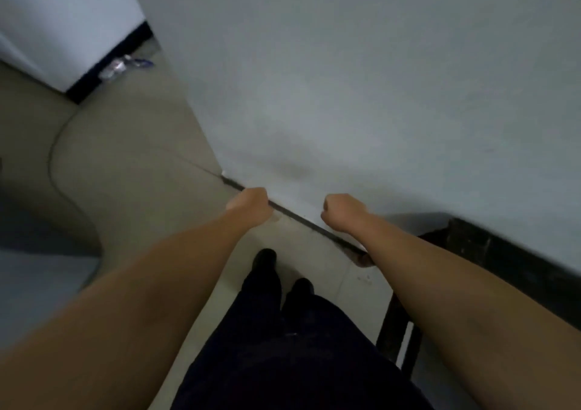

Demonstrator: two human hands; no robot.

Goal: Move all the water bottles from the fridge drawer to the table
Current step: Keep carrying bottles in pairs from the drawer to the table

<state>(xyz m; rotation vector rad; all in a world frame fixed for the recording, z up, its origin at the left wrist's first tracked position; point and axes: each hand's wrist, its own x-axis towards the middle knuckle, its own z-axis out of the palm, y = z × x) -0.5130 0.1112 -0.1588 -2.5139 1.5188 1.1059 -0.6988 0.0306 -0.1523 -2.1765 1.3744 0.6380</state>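
The fridge's white front (345,95) fills the upper right of the head view, and its dark lower edge (298,218) runs diagonally just above the floor. My left hand (250,203) grips this edge near its left corner, fingers curled under and out of sight. My right hand (344,211) is curled into a fist at the same edge further right, gripping the drawer front. The drawer's inside is hidden and no water bottles are in view.
My dark trousers and shoes (265,260) stand on the beige floor close to the fridge. A dark frame (399,340) and a black ledge (487,246) sit at the right. Crumpled plastic (125,65) lies on the floor by a white cabinet (63,26).
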